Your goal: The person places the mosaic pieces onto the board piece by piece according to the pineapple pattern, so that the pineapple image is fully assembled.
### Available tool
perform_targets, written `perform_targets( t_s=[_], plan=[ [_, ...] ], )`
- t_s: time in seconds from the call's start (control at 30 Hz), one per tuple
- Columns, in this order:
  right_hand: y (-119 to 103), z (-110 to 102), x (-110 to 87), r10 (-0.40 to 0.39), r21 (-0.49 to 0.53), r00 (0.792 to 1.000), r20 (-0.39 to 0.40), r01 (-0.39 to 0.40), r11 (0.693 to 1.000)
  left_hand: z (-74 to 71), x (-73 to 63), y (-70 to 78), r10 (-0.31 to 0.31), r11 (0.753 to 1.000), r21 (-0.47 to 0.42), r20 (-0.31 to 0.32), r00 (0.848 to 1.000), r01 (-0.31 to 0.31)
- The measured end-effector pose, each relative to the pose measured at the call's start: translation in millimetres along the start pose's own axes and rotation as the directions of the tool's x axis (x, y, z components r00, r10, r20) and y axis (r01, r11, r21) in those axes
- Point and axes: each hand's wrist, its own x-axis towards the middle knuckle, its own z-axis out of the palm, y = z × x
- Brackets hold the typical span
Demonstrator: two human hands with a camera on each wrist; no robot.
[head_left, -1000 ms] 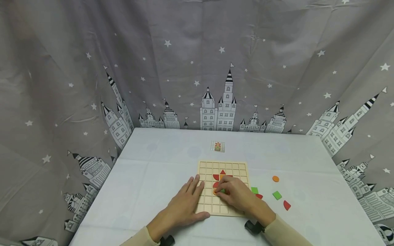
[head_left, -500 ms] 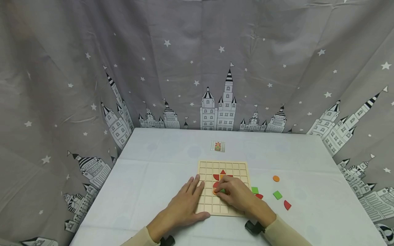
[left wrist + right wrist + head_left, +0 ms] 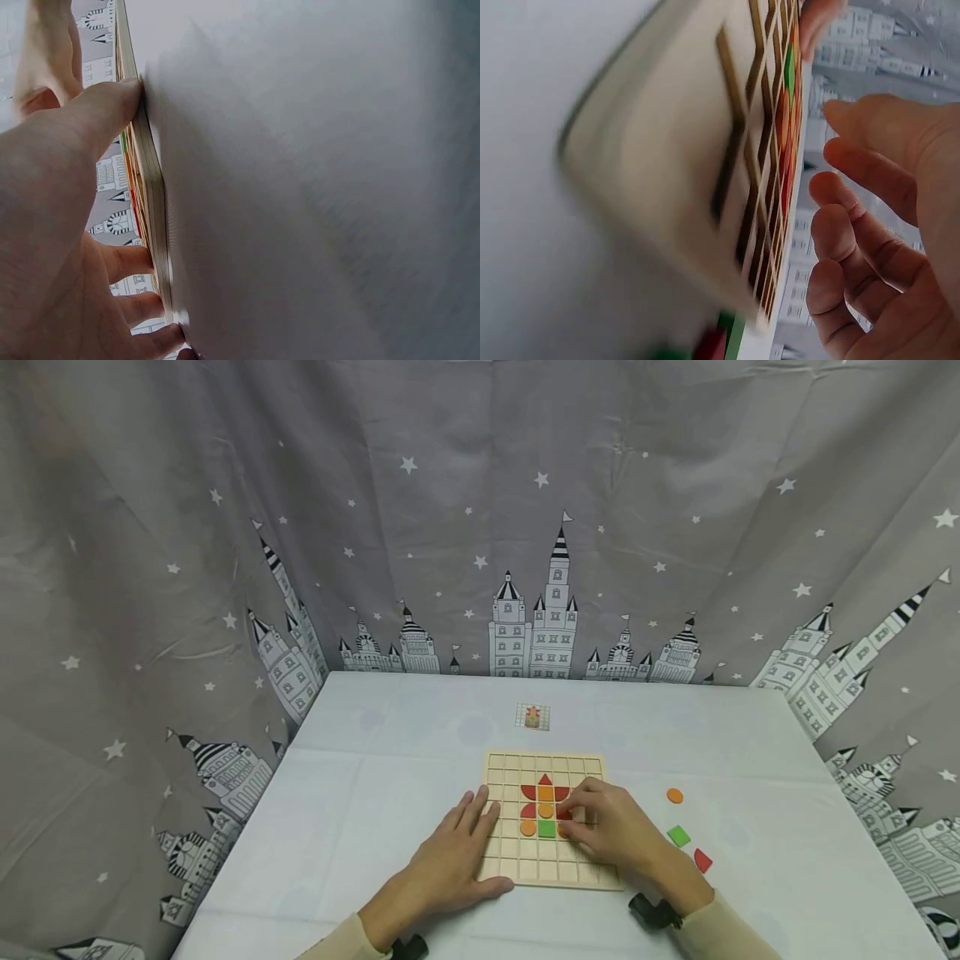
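Observation:
A wooden grid board [image 3: 510,868] lies on the table. On it are a red triangle [image 3: 545,780], red quarter-circles [image 3: 528,811], an orange square [image 3: 545,792], orange discs [image 3: 528,827] and a green square [image 3: 547,828]. My left hand [image 3: 450,852] rests along the board's left side, fingers extended and thumb at the near edge. Over the right part of the pattern hovers my right hand [image 3: 618,827], which partly covers a red piece and an orange disc there. Its fingers are loosely bent; in the right wrist view no piece shows between the thumb and fingers.
Right of the board lie a loose orange disc [image 3: 675,796], a green square [image 3: 678,836] and a red quarter-circle [image 3: 702,860]. Another green piece [image 3: 733,334] shows beyond the board's corner. A small printed pattern card [image 3: 532,717] lies behind the board.
My right hand has moved right from the left orange disc, uncovering the green square and middle orange pieces. It now hides the loose pieces beside the board. My left hand stays put.

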Motion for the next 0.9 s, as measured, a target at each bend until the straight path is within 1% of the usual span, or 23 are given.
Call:
perform_targets(
  t_s=[0.07,0.2,0.3,0.43,0.53,0.67,0.77,0.9],
  plan=[
    [6.2,-5.4,-4.5,0.046,0.010,0.999,-0.003,-0.046,0.999,-0.1,-0.2,0.5,-0.003,1.000,-0.005,0.001,1.000,0.003],
    [20.1,-16.9,-14.6,0.106,0.005,0.994,-0.036,-0.106,0.994,-0.3,-0.2,0.6,-0.004,1.000,-0.014,-0.001,1.000,0.004],
    [29.3,-27.4,-21.6,0.132,-0.045,0.989,-0.068,-0.135,0.990,0.2,0.2,0.1,-0.005,1.000,-0.013,0.000,1.000,0.005],
    [41.3,-44.4,-30.2,0.186,-0.109,0.977,-0.107,-0.198,0.974,0.8,0.5,-0.4,-0.007,1.000,-0.008,0.002,1.000,0.007],
    [52.2,-58.6,-38.1,0.236,-0.126,0.962,-0.138,-0.254,0.959,0.6,0.6,0.0,-0.006,1.000,-0.011,0.001,1.000,0.006],
    [67.8,-74.3,-49.7,0.326,-0.128,0.933,-0.153,-0.345,0.930,0.0,0.4,0.7,-0.005,1.000,-0.013,0.002,1.000,0.005],
    [78.5,-81.6,-57.1,0.386,-0.143,0.913,-0.135,-0.403,0.904,-0.5,0.2,0.9,-0.007,1.000,-0.012,0.006,1.000,0.007],
    [89.9,-85.3,-63.0,0.453,-0.158,0.886,-0.099,-0.463,0.872,-1.0,0.3,1.0,-0.011,1.000,-0.010,0.012,1.000,0.011]
  ],
)
